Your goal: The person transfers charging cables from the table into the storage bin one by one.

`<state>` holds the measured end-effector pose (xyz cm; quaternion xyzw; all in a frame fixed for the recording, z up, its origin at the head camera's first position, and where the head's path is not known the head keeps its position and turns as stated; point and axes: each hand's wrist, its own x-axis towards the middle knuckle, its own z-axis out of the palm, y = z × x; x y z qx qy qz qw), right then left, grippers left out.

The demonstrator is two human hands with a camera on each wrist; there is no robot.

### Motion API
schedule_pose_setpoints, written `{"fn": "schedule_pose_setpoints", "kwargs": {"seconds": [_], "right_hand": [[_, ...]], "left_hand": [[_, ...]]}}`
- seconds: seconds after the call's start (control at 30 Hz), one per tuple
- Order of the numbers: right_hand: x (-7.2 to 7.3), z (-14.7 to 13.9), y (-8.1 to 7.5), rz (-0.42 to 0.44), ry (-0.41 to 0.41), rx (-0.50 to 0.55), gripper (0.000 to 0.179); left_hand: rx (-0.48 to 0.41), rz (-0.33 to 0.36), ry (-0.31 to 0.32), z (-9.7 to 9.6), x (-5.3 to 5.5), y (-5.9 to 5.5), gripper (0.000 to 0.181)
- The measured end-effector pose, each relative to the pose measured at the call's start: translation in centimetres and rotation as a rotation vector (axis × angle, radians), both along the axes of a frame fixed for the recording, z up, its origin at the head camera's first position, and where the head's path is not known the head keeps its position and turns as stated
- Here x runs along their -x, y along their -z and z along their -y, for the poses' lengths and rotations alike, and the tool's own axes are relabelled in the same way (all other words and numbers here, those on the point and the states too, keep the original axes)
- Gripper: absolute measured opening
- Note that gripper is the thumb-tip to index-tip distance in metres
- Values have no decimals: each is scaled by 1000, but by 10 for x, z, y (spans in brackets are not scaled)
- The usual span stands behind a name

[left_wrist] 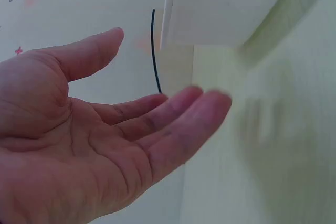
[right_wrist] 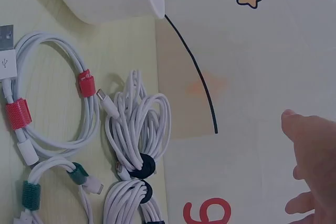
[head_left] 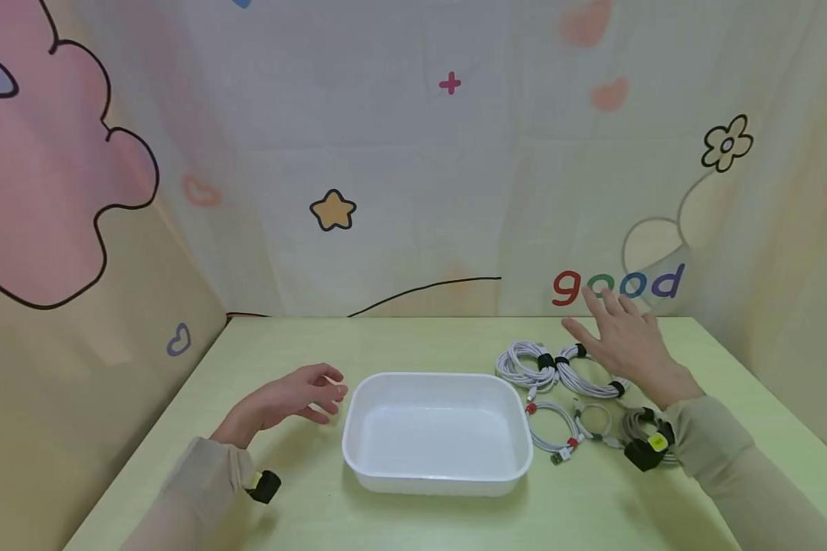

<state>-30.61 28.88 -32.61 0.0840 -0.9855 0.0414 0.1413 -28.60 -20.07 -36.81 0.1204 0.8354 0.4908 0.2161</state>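
My left hand hovers just left of the white plastic tub, its fingers loosely bent and holding nothing. In the left wrist view the palm of that hand faces up below the tub's side. Over the back right of the table, my right hand is raised with fingers spread and nothing in it. Beneath and beside it lie coiled cables: a white bundle with a black strap, a second white coil with black straps, a USB cable with red straps and a small coil with green straps.
A greyish coiled cable lies by the right wrist, partly hidden by the black wrist camera. The pale table ends at a printed curtain behind it, with more curtain on both sides.
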Motion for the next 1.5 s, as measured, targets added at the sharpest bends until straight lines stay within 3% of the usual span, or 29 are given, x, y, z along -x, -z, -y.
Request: {"fn": "schedule_pose_setpoints", "kwargs": {"seconds": [0.2, 0.37, 0.57, 0.67, 0.87, 1.17, 1.33, 1.5], "right_hand": [[6, 5, -2, 34, -16, 6, 79], [12, 13, -4, 51, -56, 48, 73], [28, 18, 9, 93, -161, 128, 49], [36, 20, 18, 123, -171, 148, 36], [46, 23, 35, 216, -91, 157, 30], [55, 31, 55, 280, 5, 93, 43], [58, 33, 67, 280, 6, 69, 41], [60, 35, 71, 253, 10, 107, 38]], "left_hand": [[-128, 120, 59, -8, -3, 13, 38], [-179, 160, 89, -12, -1, 20, 29], [-239, 180, 124, -12, 2, 25, 24], [-291, 216, 127, -11, 3, 28, 17], [-363, 264, 125, -8, 4, 33, 5], [-387, 269, 127, -7, 4, 34, 7], [-377, 261, 132, -7, 5, 34, 2], [-372, 270, 119, -7, 6, 34, 6]]}}
